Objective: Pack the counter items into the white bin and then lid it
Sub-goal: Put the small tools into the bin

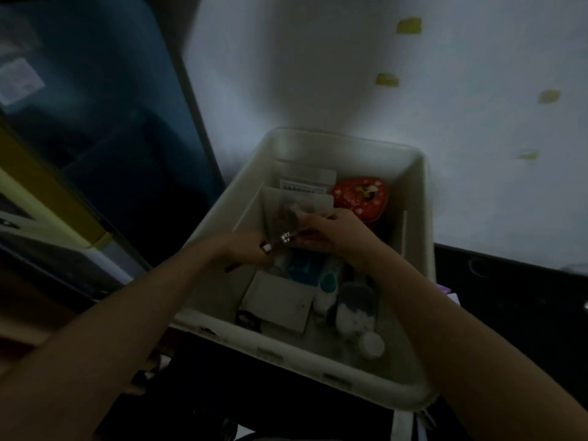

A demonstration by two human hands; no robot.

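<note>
Dim room, white wall (350, 74) with yellow tape scraps (409, 25) behind. White bin (423, 218) sits open on a dark counter (509, 297), no lid on it. Both arms reach in from the near side. Right hand (334, 233) over the bin's middle, fingers curled and clamped on a clear packet (286, 214) with something dark inside. Left hand (245, 249) just beside it, fingers bent around a small shiny piece (285, 238) at the packet's lower edge; too blurred to say what it is. In the bin: white pouch (307, 179) upright at the back, red tin (361, 197) beside it, flat white box (280, 302) near the front, white bottle (326, 292), small round-capped jar (370, 345)
</note>
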